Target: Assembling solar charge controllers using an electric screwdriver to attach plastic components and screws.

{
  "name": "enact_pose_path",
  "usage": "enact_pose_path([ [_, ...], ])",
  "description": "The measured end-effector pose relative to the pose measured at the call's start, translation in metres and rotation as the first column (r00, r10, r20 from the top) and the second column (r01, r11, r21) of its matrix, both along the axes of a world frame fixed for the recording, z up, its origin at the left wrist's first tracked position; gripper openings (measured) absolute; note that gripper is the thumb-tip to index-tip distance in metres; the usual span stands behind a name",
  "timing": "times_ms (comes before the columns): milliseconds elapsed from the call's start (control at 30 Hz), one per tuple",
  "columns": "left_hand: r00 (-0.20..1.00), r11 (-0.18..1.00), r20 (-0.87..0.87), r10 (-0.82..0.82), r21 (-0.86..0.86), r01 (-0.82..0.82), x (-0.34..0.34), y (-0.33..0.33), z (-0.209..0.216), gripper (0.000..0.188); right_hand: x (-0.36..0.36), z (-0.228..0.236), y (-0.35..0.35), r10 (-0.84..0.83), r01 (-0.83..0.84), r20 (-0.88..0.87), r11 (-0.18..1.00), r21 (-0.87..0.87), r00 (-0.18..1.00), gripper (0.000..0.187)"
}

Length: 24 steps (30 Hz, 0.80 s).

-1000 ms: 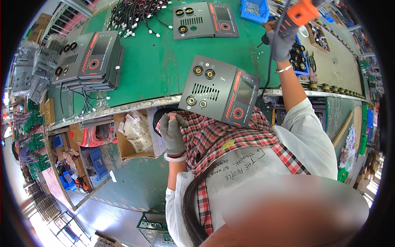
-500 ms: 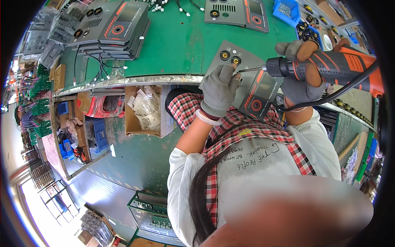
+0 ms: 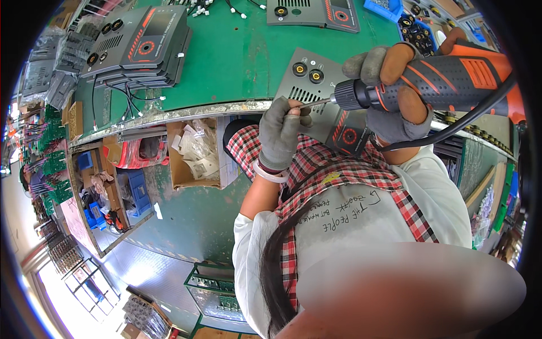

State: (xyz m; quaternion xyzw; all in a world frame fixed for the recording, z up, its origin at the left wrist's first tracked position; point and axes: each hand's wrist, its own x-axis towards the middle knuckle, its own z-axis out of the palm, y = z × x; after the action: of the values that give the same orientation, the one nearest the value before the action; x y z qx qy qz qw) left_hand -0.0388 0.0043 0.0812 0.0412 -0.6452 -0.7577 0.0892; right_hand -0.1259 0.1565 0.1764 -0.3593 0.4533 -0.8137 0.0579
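My right hand [image 3: 398, 93], in a grey glove with bare fingertips, grips an orange-and-black electric screwdriver [image 3: 446, 82] from above and below its body. Its thin bit [image 3: 317, 104] points left, over a grey front panel [image 3: 328, 113]. At the bit's tip, my gloved left hand [image 3: 280, 135] has thumb and forefinger pinched together; what is between them is too small to make out. The panel lies tilted at the bench edge, partly over my lap. It carries two black-and-brass round sockets [image 3: 307, 72], vent slots and a dark display window, partly hidden by the right hand.
A stack of similar panels [image 3: 135, 48] with loose cables stands at the left of the green bench [image 3: 226, 68]. Another panel [image 3: 313, 12] lies at the back. Blue bins [image 3: 416, 35] hold small parts at right. Below the bench edge sits an open carton [image 3: 195, 152]. A black cord [image 3: 457, 127] hangs from the screwdriver.
My left hand has drawn back from the panel's sockets to the bit's tip, near the panel's left edge. The screwdriver has shifted left with my right hand. The view has shifted slightly.
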Motion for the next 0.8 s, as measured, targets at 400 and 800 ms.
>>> enact_pose_path([
  [400, 0.996, 0.987, 0.092, 0.001, -0.159, 0.014, 0.027, -0.010, -0.020, 0.015, 0.001, -0.020, -0.019, 0.107, -0.113, 0.055, 0.986, 0.127, 0.993, 0.021],
  [800, 0.928, 0.729, 0.252, -0.275, 0.684, 0.030, 0.034, 0.001, -0.076, 0.035, 0.010, -0.059, -0.039, 0.010, -0.018, 0.028, 0.947, 0.319, 1.000, 0.013],
])
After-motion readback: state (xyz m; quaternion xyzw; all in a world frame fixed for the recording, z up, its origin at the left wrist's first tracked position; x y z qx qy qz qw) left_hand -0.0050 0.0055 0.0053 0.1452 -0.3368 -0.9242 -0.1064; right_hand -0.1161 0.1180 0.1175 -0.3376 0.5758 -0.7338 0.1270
